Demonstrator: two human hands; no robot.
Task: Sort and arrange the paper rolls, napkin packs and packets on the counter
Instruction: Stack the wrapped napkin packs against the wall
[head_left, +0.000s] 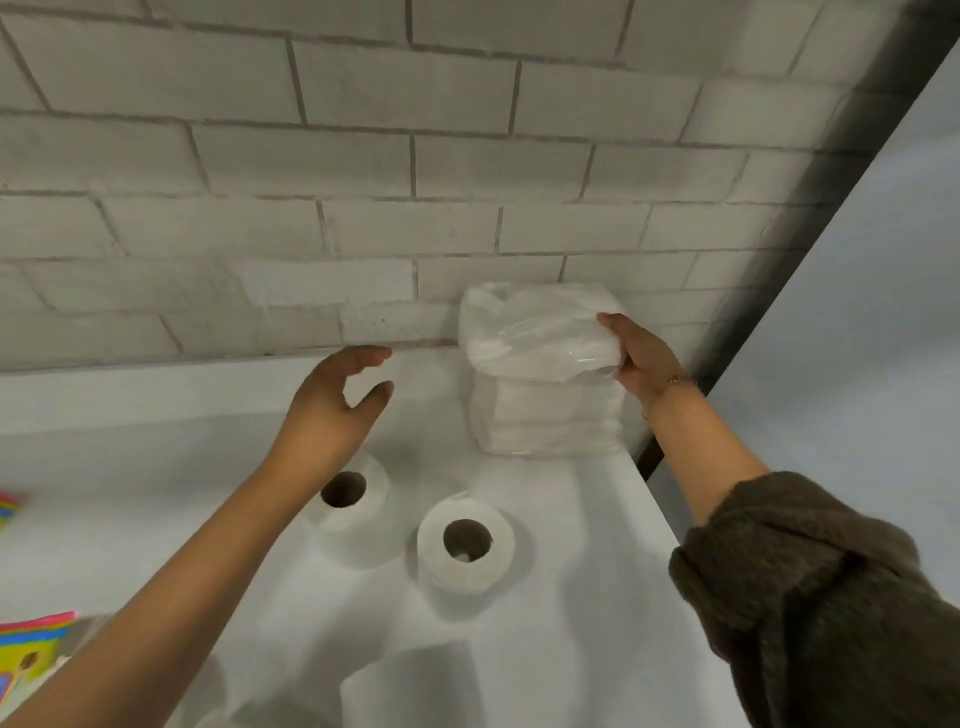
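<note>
A stack of white napkin packs (550, 415) stands against the brick wall at the counter's back right corner. My right hand (636, 358) grips the right end of the top napkin pack (535, 332), which lies slightly tilted on the stack. My left hand (332, 400) hovers open to the left of the stack, fingers spread, holding nothing. Two white paper rolls stand upright on the counter: one (358, 509) partly under my left wrist, the other (467, 545) in front of the stack. A colourful packet (31, 644) lies at the lower left.
The white counter (597, 597) ends at a right edge beside a dark vertical frame (779, 270). More white paper (415, 686) shows blurred at the bottom. Another colourful packet edge (8, 506) peeks in at the far left.
</note>
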